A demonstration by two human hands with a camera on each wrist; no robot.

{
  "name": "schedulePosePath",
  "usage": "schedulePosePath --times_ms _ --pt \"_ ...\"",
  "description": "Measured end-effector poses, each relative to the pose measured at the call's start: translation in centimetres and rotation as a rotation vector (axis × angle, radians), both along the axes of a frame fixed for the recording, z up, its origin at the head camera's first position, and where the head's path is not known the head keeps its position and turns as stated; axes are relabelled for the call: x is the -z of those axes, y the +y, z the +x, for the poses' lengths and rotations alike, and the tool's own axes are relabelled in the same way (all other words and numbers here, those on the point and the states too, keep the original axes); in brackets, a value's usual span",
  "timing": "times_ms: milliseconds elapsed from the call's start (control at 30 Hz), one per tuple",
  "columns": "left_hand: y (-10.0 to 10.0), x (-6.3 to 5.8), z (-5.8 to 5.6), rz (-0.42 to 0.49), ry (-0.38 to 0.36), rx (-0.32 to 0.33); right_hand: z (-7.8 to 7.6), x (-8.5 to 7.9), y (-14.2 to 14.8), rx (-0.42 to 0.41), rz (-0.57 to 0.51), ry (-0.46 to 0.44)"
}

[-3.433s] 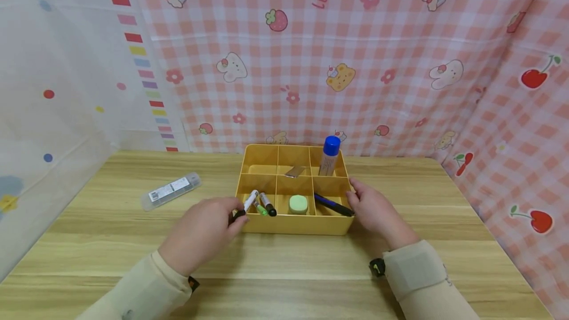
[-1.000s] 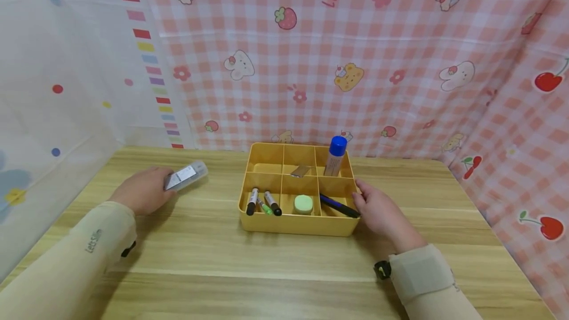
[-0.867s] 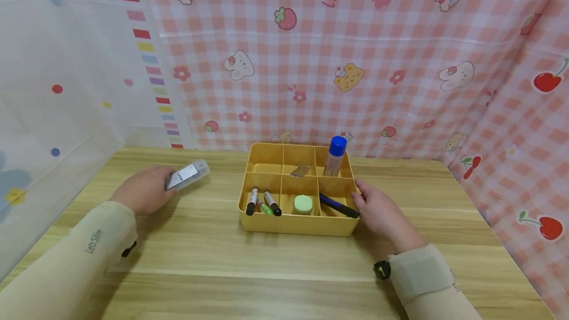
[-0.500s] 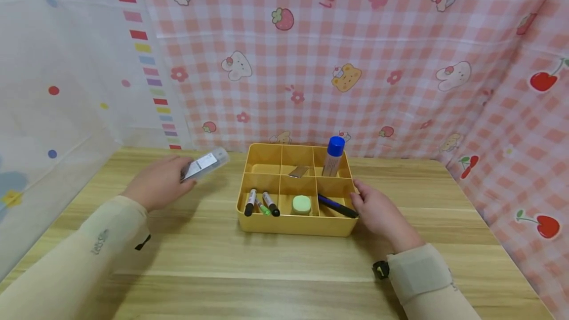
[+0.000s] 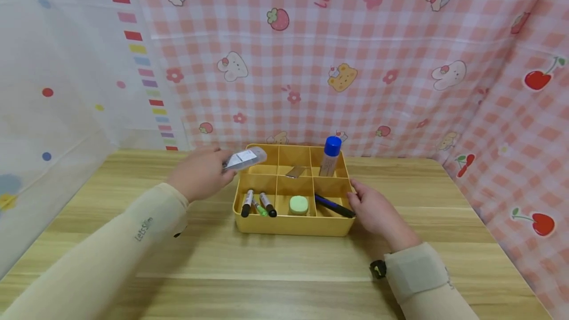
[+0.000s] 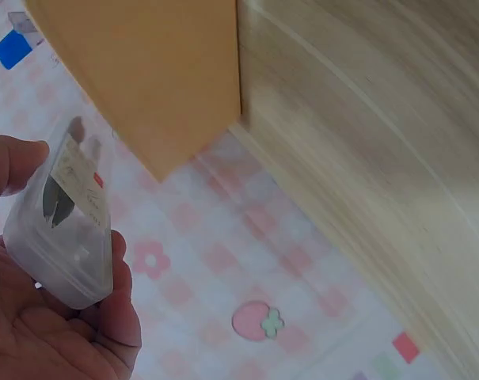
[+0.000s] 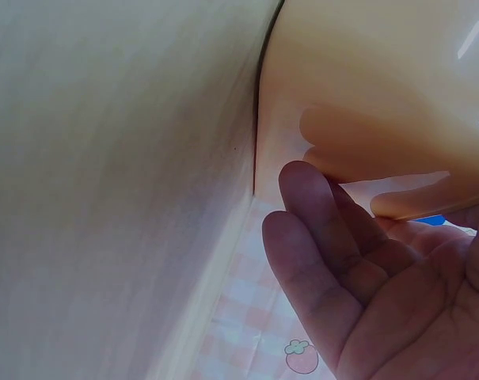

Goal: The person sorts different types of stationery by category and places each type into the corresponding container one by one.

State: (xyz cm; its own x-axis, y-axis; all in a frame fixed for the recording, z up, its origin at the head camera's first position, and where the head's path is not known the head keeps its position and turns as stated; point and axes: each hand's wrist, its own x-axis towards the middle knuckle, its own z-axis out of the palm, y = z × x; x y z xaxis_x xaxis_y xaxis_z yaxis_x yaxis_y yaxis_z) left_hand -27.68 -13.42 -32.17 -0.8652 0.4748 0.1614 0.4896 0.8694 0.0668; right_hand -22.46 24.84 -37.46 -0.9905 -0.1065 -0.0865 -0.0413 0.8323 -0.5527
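Note:
In the head view my left hand (image 5: pixel 200 174) holds a slim clear plastic case (image 5: pixel 244 158) with a white label. The case is above the back left compartment of a yellow divided organizer box (image 5: pixel 293 225). The left wrist view shows my thumb (image 6: pixel 21 165) on one side of the case and fingers on the other, with something dark inside it. My right hand (image 5: pixel 373 209) touches the box's right side; its fingers (image 7: pixel 306 194) lie loosely against the outer wall, with the thumb near the rim.
Markers (image 5: pixel 247 203) lie in the front left compartment, a pale green rounded block (image 5: pixel 298 205) in the front middle, and a dark pen (image 5: pixel 334 206) in the front right. A blue-capped glue stick (image 5: pixel 330 157) stands at back right. A small flat brown piece (image 5: pixel 295 172) sits back middle.
My left hand let go of a marker at the box, gripped the clear case on the table to the left, lifted it and carried it right over the box. The right hand stayed at the box.

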Motion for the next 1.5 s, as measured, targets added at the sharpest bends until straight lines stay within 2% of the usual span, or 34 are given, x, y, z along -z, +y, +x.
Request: schedulePosePath --times_ms 267,633,733,833,1000,1167,1500 --pt "1.8 0.5 -0.6 0.006 -0.083 -0.026 0.1 0.1 -0.1 0.012 0.0 -0.007" --pt "3.8 0.9 -1.1 -0.002 -0.062 0.011 0.4 0.0 0.0 0.019 -0.01 -0.022" --pt "4.3 1.3 -1.2 0.0 -0.08 -0.003 0.5 0.0 0.0 0.019 -0.014 -0.023" --pt "4.5 1.7 -1.1 0.017 -0.13 -0.025 0.6 0.1 -0.1 0.015 -0.018 -0.017" --pt "4.3 2.4 -0.7 0.075 -0.183 -0.058 0.6 0.1 -0.3 0.003 -0.022 -0.002" --pt "3.7 2.8 -0.2 0.112 -0.193 -0.072 0.6 0.1 -0.4 0.001 -0.02 -0.003" --pt "2.8 3.7 0.0 0.143 -0.22 -0.046 0.4 0.1 0.0 -0.01 -0.016 0.007"
